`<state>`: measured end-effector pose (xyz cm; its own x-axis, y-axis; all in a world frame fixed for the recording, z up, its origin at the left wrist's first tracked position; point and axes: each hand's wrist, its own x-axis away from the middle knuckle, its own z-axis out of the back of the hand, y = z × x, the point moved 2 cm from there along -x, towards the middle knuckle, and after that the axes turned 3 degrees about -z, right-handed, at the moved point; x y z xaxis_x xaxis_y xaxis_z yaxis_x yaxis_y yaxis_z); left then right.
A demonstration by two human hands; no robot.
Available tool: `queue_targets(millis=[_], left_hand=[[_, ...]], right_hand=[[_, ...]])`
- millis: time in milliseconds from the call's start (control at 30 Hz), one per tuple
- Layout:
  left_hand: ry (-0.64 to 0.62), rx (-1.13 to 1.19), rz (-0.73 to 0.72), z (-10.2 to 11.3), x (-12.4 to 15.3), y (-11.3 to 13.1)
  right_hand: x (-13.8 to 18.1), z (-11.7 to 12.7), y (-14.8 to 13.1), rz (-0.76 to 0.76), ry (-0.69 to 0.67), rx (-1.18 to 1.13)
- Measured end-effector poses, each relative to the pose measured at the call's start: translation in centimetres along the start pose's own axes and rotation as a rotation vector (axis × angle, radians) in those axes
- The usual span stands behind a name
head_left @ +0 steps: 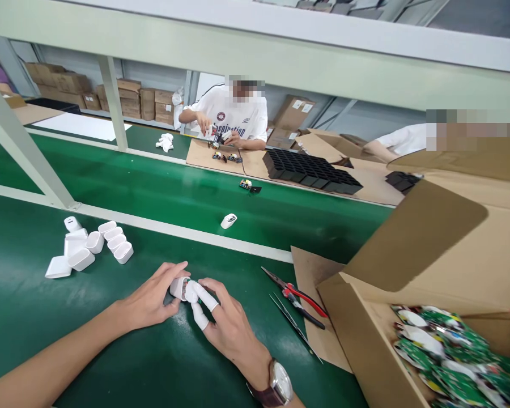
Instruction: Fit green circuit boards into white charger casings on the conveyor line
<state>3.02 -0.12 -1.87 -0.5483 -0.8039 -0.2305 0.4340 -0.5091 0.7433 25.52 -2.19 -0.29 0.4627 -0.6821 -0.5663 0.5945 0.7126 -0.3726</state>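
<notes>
Over the green work surface, my left hand (151, 300) is closed around a white plastic housing (177, 288), its fingers and thumb on either side. The housing lies on its side with the open end facing right. My right hand (233, 326) wears white finger cots on thumb and index finger and pinches a small circuit board (188, 280) at that opening. Only slivers of the board's green edge show; the fingers hide the rest. To the left sit several more white housings (81, 259), most with open mouths, and one (72, 224) with a slot in its end.
Long-nose pliers (295, 293) and tweezers (295, 327) lie right of my hands. Beyond them stands a cardboard box (365, 345) of green circuit boards (446, 345). A white rail (187, 231) borders the belt, which carries a housing (228, 221) and a board (246, 185). Co-workers sit opposite.
</notes>
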Motion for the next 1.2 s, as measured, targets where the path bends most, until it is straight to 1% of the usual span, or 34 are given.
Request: queue_targets(millis=[167, 333, 500, 600, 700, 767, 900, 1033, 1100, 1200], left_hand=[[-0.026, -0.003, 0.002, 0.0, 0.0, 0.0], [-0.038, -0.058, 0.007, -0.1, 0.0, 0.1], [-0.086, -0.002, 0.030, -0.1, 0.2, -0.1], [-0.113, 0.051, 0.081, -0.2, 0.3, -0.5], [-0.131, 0.091, 0.144, -0.3, 0.4, -0.8], [-0.134, 0.113, 0.154, -0.2, 0.4, -0.9], [-0.140, 0.136, 0.138, 0.1, 0.3, -0.8], [-0.116, 0.099, 0.093, -0.1, 0.4, -0.7], [-0.088, 0.062, 0.062, -0.2, 0.6, -0.7], [-0.069, 0.011, 0.015, -0.3, 0.8, -0.6]], right_hand=[[0.0, -0.1, 0.1, -0.012, -0.029, -0.004], [-0.1, -0.3, -0.1, -0.012, -0.068, 0.013], [0.0, -0.3, 0.0, -0.059, -0.118, -0.014], [-0.1, -0.3, -0.2, -0.052, -0.133, -0.058], [-0.5, -0.8, -0.7, -0.026, -0.190, -0.054], [-0.8, -1.1, -1.0, -0.031, -0.214, -0.040], [-1.2, -1.1, -1.2, -0.011, -0.213, -0.037], [-1.3, -0.6, -0.8, -0.098, -0.165, -0.166], [-1.2, -0.4, -0.5, -0.133, -0.135, -0.178], [-0.9, -0.4, -0.4, -0.139, -0.158, -0.171]])
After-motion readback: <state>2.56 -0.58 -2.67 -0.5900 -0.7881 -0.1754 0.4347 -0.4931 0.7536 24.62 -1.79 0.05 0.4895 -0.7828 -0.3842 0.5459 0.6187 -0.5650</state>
